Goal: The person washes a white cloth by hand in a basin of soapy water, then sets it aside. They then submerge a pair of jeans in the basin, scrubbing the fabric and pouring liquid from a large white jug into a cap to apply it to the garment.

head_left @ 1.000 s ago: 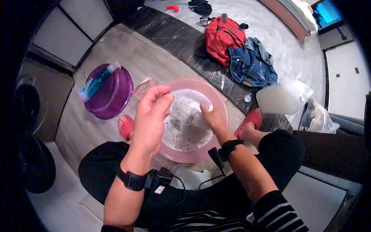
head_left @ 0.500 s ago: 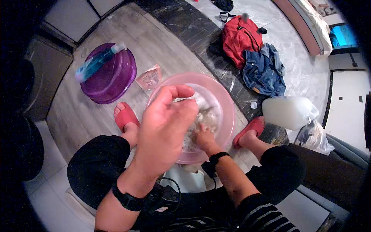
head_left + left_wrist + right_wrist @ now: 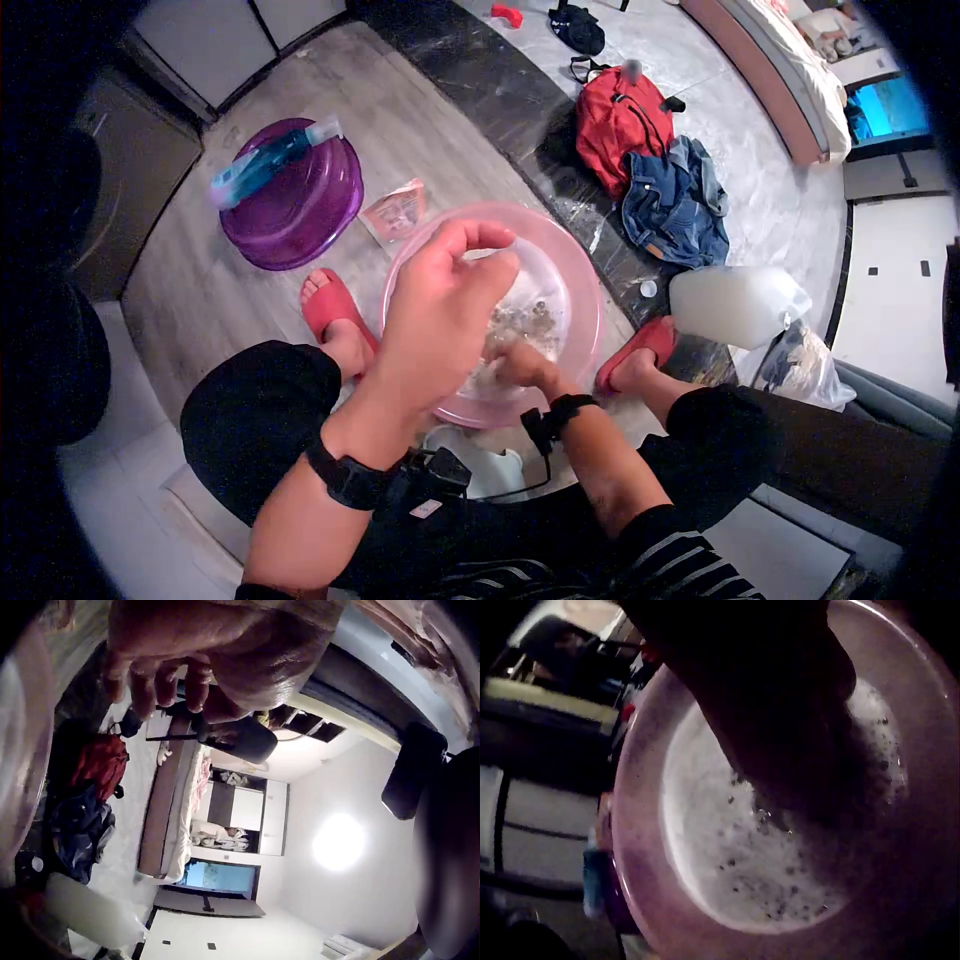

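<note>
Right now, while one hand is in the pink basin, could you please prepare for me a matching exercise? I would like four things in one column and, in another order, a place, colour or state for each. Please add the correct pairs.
Column one
1. left hand
2. right hand
3. backpack
4. jug

Column two
A. whitish
B. down inside the pink basin
C. red
D. raised in the air, fingers loosely curled

Right pairs: 1-D, 2-B, 3-C, 4-A

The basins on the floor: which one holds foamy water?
The pink basin, with the right hand in the foamy water; the purple basin, farther left, shows none.
</note>
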`<state>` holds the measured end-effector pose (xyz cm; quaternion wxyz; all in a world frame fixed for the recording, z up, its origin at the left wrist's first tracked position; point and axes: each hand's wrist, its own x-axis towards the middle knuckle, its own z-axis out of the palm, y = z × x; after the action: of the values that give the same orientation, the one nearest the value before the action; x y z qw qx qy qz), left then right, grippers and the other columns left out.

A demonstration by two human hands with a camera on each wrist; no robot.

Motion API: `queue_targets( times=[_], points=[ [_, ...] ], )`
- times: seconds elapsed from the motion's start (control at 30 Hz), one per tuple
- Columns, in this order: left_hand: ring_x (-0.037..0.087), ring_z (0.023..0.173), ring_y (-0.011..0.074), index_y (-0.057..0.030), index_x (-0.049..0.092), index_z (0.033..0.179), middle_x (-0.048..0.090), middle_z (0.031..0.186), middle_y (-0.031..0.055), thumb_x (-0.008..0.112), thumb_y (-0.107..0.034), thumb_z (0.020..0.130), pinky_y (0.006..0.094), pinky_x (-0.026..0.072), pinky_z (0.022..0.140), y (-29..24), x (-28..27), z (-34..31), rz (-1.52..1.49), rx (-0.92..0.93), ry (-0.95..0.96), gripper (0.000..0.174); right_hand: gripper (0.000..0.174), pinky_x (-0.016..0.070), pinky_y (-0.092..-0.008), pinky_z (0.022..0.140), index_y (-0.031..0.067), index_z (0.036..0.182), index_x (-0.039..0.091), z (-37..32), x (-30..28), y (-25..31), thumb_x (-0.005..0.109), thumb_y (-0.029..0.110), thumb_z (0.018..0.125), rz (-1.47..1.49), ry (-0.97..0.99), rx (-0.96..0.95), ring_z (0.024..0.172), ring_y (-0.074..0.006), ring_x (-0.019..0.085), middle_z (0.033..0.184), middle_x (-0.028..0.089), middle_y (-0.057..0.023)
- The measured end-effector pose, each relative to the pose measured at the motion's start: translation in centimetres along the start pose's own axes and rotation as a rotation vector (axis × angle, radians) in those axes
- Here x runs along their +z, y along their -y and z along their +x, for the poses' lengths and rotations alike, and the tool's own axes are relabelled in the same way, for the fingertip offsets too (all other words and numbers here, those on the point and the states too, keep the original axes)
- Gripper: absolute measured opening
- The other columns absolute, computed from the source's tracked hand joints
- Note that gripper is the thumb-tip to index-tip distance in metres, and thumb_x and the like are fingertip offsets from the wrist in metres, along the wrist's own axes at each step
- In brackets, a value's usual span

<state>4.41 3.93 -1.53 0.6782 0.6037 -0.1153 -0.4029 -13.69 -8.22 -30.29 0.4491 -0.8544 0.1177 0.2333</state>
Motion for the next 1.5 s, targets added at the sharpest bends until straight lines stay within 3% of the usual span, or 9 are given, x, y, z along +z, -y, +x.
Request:
queue_targets(
  times=[0.13,0.57,0.67,0.8,0.93,1.1,1.2,1.33,1.5],
  points=[
    [0.056,0.100,0.0106,-0.0081,0.057,0.110,0.059,0.105,0.0007,0.057,-0.024,0.091,0.0264,0.0415,0.084,0.1,-0.6,0.0,-0.038,0.027,0.005,0.024,0.025,0.0515,-0.0304,0.065,0.0092,0.099,0.060,-1.5,-4.6,3.8,0.063,0.005,0.075,0.767,0.095,0.456,0.074,-0.0157,0.062,0.081,0.064,-0.0036],
    [0.057,0.092,0.0156,-0.0007,0.057,0.112,0.061,0.099,0.0062,0.050,-0.030,0.093,0.0305,0.0440,0.084,7.0,-0.2,3.3,-0.071,0.051,-0.308,0.035,0.019,0.0531,-0.0388,0.076,0.0114,0.102,0.054,-8.8,-15.1,11.7,0.060,0.013,0.084,1.395,-0.142,-0.098,0.092,-0.0221,0.062,0.101,0.060,-0.0062],
    [0.060,0.094,0.0190,-0.0049,0.057,0.114,0.062,0.102,0.0063,0.046,-0.042,0.095,0.0348,0.0465,0.086,7.5,0.3,3.0,-0.502,-0.308,0.070,0.043,0.012,0.0486,-0.0455,0.088,0.0114,0.098,0.054,-10.3,-15.8,13.0,0.055,0.011,0.087,1.507,-0.155,-0.285,0.103,-0.0251,0.058,0.112,0.057,-0.0087],
    [0.062,0.094,0.0216,-0.0094,0.058,0.110,0.063,0.100,0.0046,0.046,-0.052,0.093,0.0376,0.0492,0.084,5.8,1.8,1.9,-0.680,-0.476,0.146,0.047,0.010,0.0449,-0.0478,0.094,0.0115,0.097,0.055,-11.6,-14.4,14.7,0.053,0.016,0.089,1.661,-0.090,-0.262,0.112,-0.0308,0.054,0.119,0.056,-0.0124],
    [0.063,0.092,0.0197,-0.0092,0.058,0.108,0.063,0.099,0.0049,0.057,-0.046,0.091,0.0358,0.0504,0.081,6.4,1.8,2.4,-0.647,-0.397,0.108,0.041,0.034,0.0415,-0.0505,0.095,0.0154,0.120,0.055,-10.2,-11.6,13.1,0.047,0.034,0.093,1.640,-0.068,0.148,0.113,-0.0326,0.054,0.126,0.055,-0.0085],
    [0.062,0.088,0.0171,-0.0077,0.057,0.109,0.063,0.097,0.0054,0.064,-0.040,0.088,0.0326,0.0511,0.078,8.7,2.4,3.2,-0.503,-0.118,-0.060,0.039,0.059,0.0373,-0.0452,0.101,0.0128,0.142,0.036,-10.2,-11.9,18.1,0.037,0.048,0.095,1.647,-0.424,0.287,0.124,-0.0273,0.046,0.141,0.043,-0.0084],
    [0.062,0.084,0.0167,-0.0075,0.057,0.109,0.062,0.097,0.0051,0.060,-0.044,0.090,0.0319,0.0512,0.075,8.7,3.2,2.4,-0.490,-0.180,-0.105,0.041,0.058,0.0348,-0.0413,0.103,0.0108,0.141,0.037,-7.7,-9.8,18.2,0.039,0.045,0.094,1.618,-0.677,0.065,0.125,-0.0286,0.043,0.138,0.043,-0.0114],
    [0.061,0.090,0.0171,-0.0097,0.057,0.111,0.062,0.101,0.0052,0.050,-0.055,0.092,0.0321,0.0491,0.079,8.8,3.7,1.3,-0.516,-0.441,0.016,0.050,0.042,0.0364,-0.0387,0.102,0.0043,0.126,0.050,-7.4,-7.9,19.8,0.056,0.027,0.091,0.443,-1.138,-0.013,0.116,-0.0313,0.050,0.121,0.054,-0.0148],
    [0.059,0.104,0.0221,-0.0086,0.058,0.116,0.063,0.112,0.0090,0.043,-0.056,0.094,0.0374,0.0459,0.092,9.1,3.9,0.7,-0.396,-0.514,0.017,0.054,0.029,0.0428,-0.0409,0.091,0.0020,0.108,0.059,-5.9,-8.1,19.5,0.058,0.024,0.088,0.505,-1.138,0.013,0.102,-0.0350,0.056,0.108,0.059,-0.0194]
  ],
)
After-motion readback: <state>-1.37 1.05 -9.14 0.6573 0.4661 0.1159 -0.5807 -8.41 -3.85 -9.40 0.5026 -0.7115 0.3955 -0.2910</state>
